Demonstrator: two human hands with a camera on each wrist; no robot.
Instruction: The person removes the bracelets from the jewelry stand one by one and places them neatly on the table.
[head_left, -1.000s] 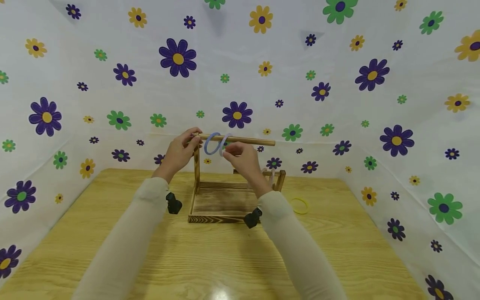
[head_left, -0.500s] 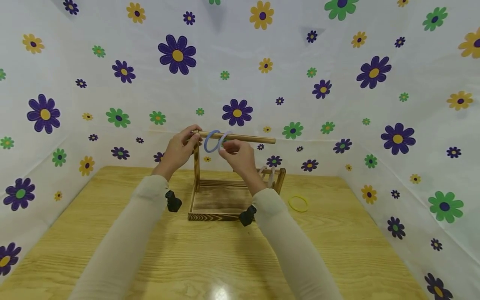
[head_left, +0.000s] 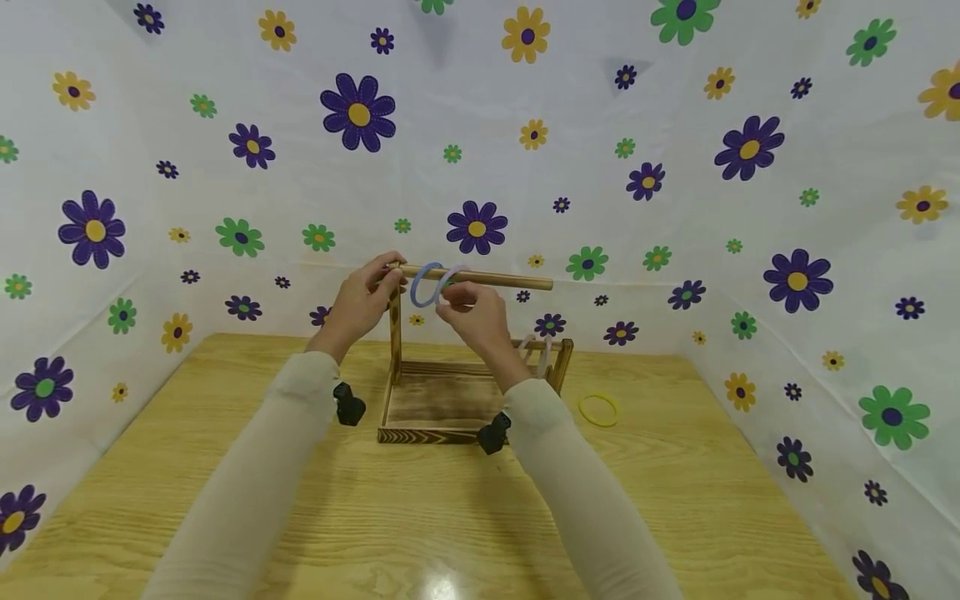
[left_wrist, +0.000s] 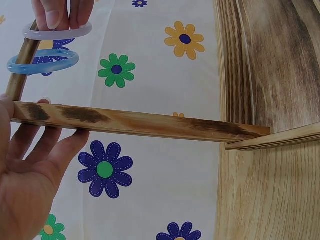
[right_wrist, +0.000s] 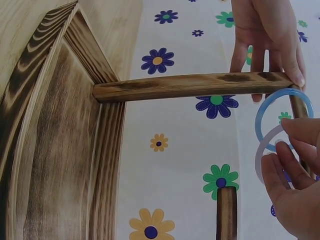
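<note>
A wooden bangle stand has a long top rod (head_left: 510, 280) carried by one upright post (head_left: 396, 333). My left hand (head_left: 358, 300) grips the post's top end, thumb on one side and fingers behind it (left_wrist: 30, 180). Around the rod hangs a blue bangle (left_wrist: 50, 67), closest to the post. Just right of it, a pale lilac bangle (left_wrist: 60, 35) also encircles the rod. My right hand (head_left: 480, 315) pinches this lilac bangle's edge between thumb and fingers. In the head view the two bangles overlap.
On the table right of the stand lies a yellow bangle (head_left: 600, 424). A lower rod at the stand's right carries pale bangles (head_left: 546, 357), partly behind my right wrist. The stand's base tray (head_left: 450, 396) sits below both hands. A flowered cloth wall (head_left: 675, 208) rises behind the table.
My right hand has moved slightly left along the rod, bringing the lilac bangle up close to the blue one. My left hand stays at the post.
</note>
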